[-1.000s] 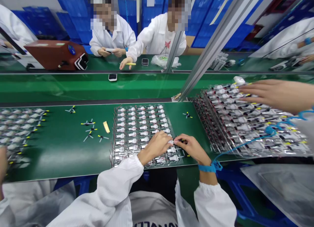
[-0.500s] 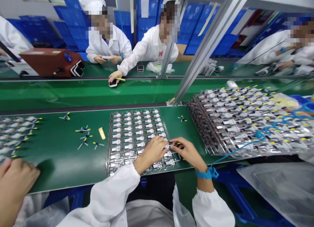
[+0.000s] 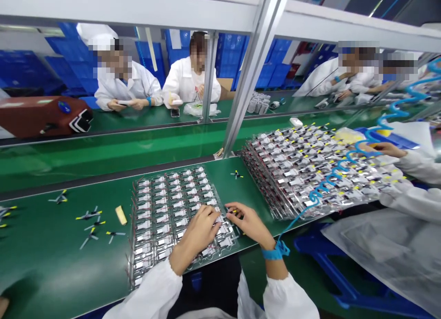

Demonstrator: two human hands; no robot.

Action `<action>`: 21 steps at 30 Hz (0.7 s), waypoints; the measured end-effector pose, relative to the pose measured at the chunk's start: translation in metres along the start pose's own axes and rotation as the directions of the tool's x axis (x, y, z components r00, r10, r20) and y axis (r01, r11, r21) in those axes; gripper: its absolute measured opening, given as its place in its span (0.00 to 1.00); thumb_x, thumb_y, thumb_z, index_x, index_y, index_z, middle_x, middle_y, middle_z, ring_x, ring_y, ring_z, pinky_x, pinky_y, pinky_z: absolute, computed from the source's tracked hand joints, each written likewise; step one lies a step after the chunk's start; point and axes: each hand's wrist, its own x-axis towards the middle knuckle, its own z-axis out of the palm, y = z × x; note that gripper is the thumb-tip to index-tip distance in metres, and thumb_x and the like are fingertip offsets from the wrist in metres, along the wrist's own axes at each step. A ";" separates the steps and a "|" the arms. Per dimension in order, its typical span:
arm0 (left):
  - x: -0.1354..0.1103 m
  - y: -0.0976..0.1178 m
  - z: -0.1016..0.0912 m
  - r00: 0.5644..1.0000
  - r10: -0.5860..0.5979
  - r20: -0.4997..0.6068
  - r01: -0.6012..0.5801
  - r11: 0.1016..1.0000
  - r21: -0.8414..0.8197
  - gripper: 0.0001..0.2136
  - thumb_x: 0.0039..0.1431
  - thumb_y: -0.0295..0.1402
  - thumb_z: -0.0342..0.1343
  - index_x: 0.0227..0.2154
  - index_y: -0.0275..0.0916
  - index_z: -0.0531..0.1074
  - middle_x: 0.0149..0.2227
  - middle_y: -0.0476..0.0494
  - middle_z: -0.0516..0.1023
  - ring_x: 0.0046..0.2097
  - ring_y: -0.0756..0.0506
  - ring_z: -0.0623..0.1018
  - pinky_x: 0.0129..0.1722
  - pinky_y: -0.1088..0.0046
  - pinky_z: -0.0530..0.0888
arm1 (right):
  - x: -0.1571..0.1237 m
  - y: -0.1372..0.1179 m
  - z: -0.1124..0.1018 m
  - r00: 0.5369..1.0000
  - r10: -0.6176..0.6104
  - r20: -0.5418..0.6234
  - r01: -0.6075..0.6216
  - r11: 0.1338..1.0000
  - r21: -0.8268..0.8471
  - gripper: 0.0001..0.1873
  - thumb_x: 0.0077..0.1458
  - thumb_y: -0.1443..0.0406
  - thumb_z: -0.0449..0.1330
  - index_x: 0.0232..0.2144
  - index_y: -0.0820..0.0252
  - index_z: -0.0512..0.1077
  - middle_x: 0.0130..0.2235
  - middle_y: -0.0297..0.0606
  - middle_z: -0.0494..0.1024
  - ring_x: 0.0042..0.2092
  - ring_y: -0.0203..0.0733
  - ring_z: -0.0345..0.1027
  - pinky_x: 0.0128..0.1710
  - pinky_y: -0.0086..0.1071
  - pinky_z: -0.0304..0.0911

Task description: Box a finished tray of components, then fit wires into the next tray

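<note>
A clear plastic tray [image 3: 172, 197] of small white parts in rows, with thin red wires along its left edge, lies in front of me. My left hand [image 3: 201, 225] rests over the tray's right columns, its fingers curled together; whatever is beneath the fingertips is hidden. Just right of it, at the tray's right edge, my right hand [image 3: 250, 222] pinches a small black part with a yellow tip [image 3: 234, 212], mostly covered by the fingers. A blue wrist strap [image 3: 275, 251] with a coiled cord circles my right wrist.
Several loose black, grey and yellow-tipped pieces [image 3: 90, 236] lie left of the tray beside a yellowish block [image 3: 120, 215]. One more piece [image 3: 236, 174] lies to the right. Stacked filled trays [image 3: 268, 181] stand at right, the coiled blue cord [image 3: 330, 176] crossing them. A metal post [image 3: 255, 66] rises ahead; co-workers sit beyond.
My view has turned to the right and up. Both my hands stay at the tray's right side. The neighbour's hand at left has mostly left view, and a hand appears at far right.
</note>
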 end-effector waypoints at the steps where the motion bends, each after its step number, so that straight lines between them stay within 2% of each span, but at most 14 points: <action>1: -0.001 0.002 -0.003 1.000 0.004 -0.009 -0.004 1.000 0.011 0.10 0.66 0.27 0.56 0.49 0.39 0.73 0.43 0.41 0.76 0.49 0.40 0.74 0.50 0.60 0.75 | 0.000 0.001 0.000 1.000 0.002 -0.004 -0.002 1.000 0.008 0.19 0.57 0.54 0.60 0.47 0.55 0.77 0.40 0.40 0.82 0.40 0.45 0.76 0.42 0.37 0.69; 3: -0.009 0.004 -0.013 0.999 0.002 -0.043 0.000 1.000 0.031 0.10 0.67 0.28 0.55 0.49 0.40 0.74 0.44 0.42 0.77 0.49 0.40 0.74 0.51 0.60 0.75 | -0.001 0.004 -0.001 1.000 0.011 -0.021 -0.010 0.999 0.036 0.20 0.58 0.52 0.59 0.46 0.56 0.77 0.39 0.41 0.82 0.39 0.45 0.76 0.40 0.37 0.70; 5: -0.028 0.000 -0.029 0.995 -0.039 -0.092 0.043 0.998 0.047 0.10 0.68 0.30 0.53 0.49 0.42 0.74 0.46 0.42 0.77 0.50 0.41 0.75 0.51 0.61 0.75 | -0.003 0.009 -0.002 0.999 0.023 -0.040 -0.020 0.997 0.069 0.21 0.57 0.51 0.60 0.46 0.58 0.78 0.37 0.42 0.82 0.37 0.44 0.75 0.39 0.37 0.71; 7: -0.057 -0.012 -0.047 0.975 -0.134 -0.177 0.149 0.986 0.072 0.10 0.70 0.33 0.51 0.49 0.43 0.75 0.47 0.43 0.78 0.51 0.41 0.76 0.53 0.61 0.75 | -0.005 0.016 -0.003 0.997 0.042 -0.060 -0.036 0.994 0.103 0.23 0.57 0.49 0.60 0.45 0.58 0.78 0.37 0.43 0.82 0.37 0.45 0.75 0.38 0.37 0.71; 8: -0.075 -0.021 -0.056 0.951 -0.196 -0.239 0.223 0.971 0.091 0.11 0.70 0.35 0.51 0.49 0.43 0.76 0.48 0.43 0.79 0.51 0.41 0.76 0.53 0.60 0.75 | -0.006 0.019 -0.003 0.996 0.055 -0.068 -0.047 0.992 0.119 0.24 0.57 0.48 0.60 0.45 0.58 0.79 0.37 0.43 0.82 0.37 0.45 0.75 0.38 0.38 0.71; 11: -0.135 -0.058 -0.079 0.812 -0.392 -0.433 0.487 0.864 0.132 0.15 0.70 0.41 0.47 0.49 0.43 0.76 0.49 0.39 0.80 0.52 0.37 0.77 0.54 0.55 0.74 | -0.009 0.028 -0.004 0.991 0.095 -0.098 -0.079 0.984 0.161 0.26 0.54 0.45 0.62 0.43 0.59 0.80 0.37 0.44 0.83 0.38 0.47 0.76 0.40 0.39 0.71; 13: -0.175 -0.085 -0.097 0.694 -0.516 -0.502 0.622 0.781 0.056 0.17 0.68 0.43 0.48 0.49 0.43 0.76 0.50 0.39 0.80 0.54 0.35 0.76 0.56 0.51 0.72 | -0.010 0.034 -0.004 0.986 0.122 -0.117 -0.098 0.977 0.191 0.28 0.51 0.43 0.64 0.43 0.58 0.80 0.38 0.45 0.83 0.39 0.49 0.77 0.41 0.40 0.71; 15: -0.212 -0.110 -0.123 0.582 -0.626 -0.519 0.688 0.719 -0.097 0.17 0.65 0.46 0.49 0.46 0.44 0.76 0.44 0.40 0.81 0.49 0.35 0.78 0.52 0.52 0.74 | -0.012 0.041 -0.004 0.980 0.153 -0.128 -0.123 0.969 0.216 0.30 0.49 0.41 0.64 0.42 0.58 0.80 0.39 0.45 0.84 0.40 0.49 0.77 0.41 0.39 0.72; 17: -0.249 -0.131 -0.157 0.497 -0.685 -0.532 0.730 0.662 -0.170 0.19 0.65 0.48 0.45 0.44 0.45 0.76 0.33 0.42 0.80 0.38 0.36 0.78 0.41 0.53 0.76 | -0.013 0.046 -0.005 0.976 0.171 -0.132 -0.139 0.964 0.226 0.30 0.47 0.40 0.66 0.41 0.57 0.81 0.39 0.45 0.84 0.40 0.50 0.78 0.40 0.38 0.72; 19: -0.280 -0.145 -0.191 0.409 -0.738 -0.537 0.762 0.600 -0.243 0.25 0.68 0.48 0.33 0.41 0.46 0.75 0.21 0.45 0.72 0.25 0.37 0.72 0.30 0.55 0.73 | -0.014 0.050 -0.005 0.973 0.182 -0.140 -0.147 0.963 0.227 0.30 0.45 0.40 0.67 0.40 0.55 0.81 0.38 0.44 0.84 0.39 0.49 0.78 0.39 0.37 0.73; 20: -0.290 -0.149 -0.203 0.339 -0.785 -0.518 0.759 0.553 -0.342 0.28 0.69 0.48 0.27 0.40 0.47 0.75 0.16 0.47 0.64 0.21 0.38 0.67 0.27 0.55 0.71 | -0.015 0.051 -0.005 0.971 0.189 -0.145 -0.153 0.962 0.227 0.30 0.45 0.40 0.67 0.40 0.55 0.81 0.38 0.43 0.84 0.39 0.49 0.78 0.39 0.37 0.73; 21: -0.295 -0.151 -0.208 0.292 -0.811 -0.506 0.751 0.523 -0.404 0.29 0.69 0.47 0.25 0.39 0.47 0.74 0.14 0.49 0.59 0.20 0.38 0.63 0.26 0.56 0.70 | -0.016 0.051 -0.005 0.969 0.197 -0.150 -0.160 0.961 0.227 0.30 0.45 0.39 0.67 0.40 0.55 0.81 0.38 0.43 0.84 0.39 0.49 0.78 0.39 0.37 0.73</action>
